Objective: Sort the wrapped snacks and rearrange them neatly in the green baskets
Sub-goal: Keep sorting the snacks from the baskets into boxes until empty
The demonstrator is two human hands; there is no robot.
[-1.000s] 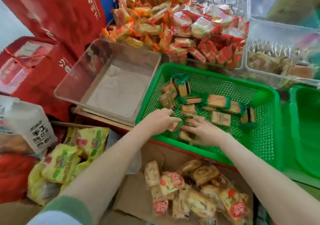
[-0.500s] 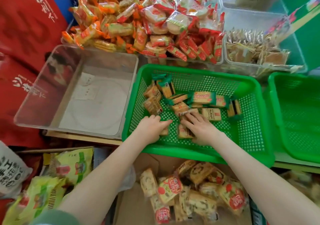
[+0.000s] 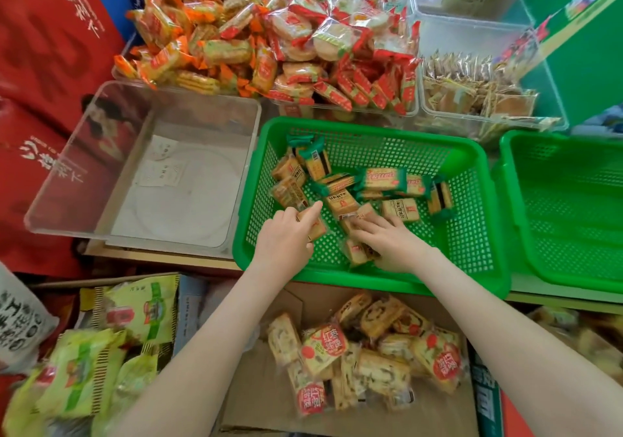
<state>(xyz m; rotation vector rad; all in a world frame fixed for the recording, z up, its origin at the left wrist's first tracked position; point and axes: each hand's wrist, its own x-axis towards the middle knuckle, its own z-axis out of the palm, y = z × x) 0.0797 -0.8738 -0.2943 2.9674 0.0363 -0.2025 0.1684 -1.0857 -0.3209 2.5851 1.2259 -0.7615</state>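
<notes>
A green basket (image 3: 472, 234) stands in the middle and holds several green-wrapped cracker packs (image 3: 381, 180) scattered over its floor. My left hand (image 3: 286, 237) is inside the basket near its front left and pinches one small cracker pack (image 3: 315, 226). To its right, my right hand (image 3: 387, 239) lies with fingers spread over two or three packs (image 3: 355, 251) on the basket floor. A second green basket (image 3: 566, 207) at the right edge shows nothing inside.
A clear plastic bin (image 3: 151, 173) sits left of the basket. Behind are bins heaped with orange and red wrapped snacks (image 3: 269, 42) and brown packets (image 3: 472, 89). A cardboard box with cake packs (image 3: 364, 355) lies below, and yellow-green bags (image 3: 101, 362) lie at lower left.
My left hand has lifted a small pack between its fingers. My right hand has shifted slightly over the packs. The camera has tilted, so the whole scene sits lower.
</notes>
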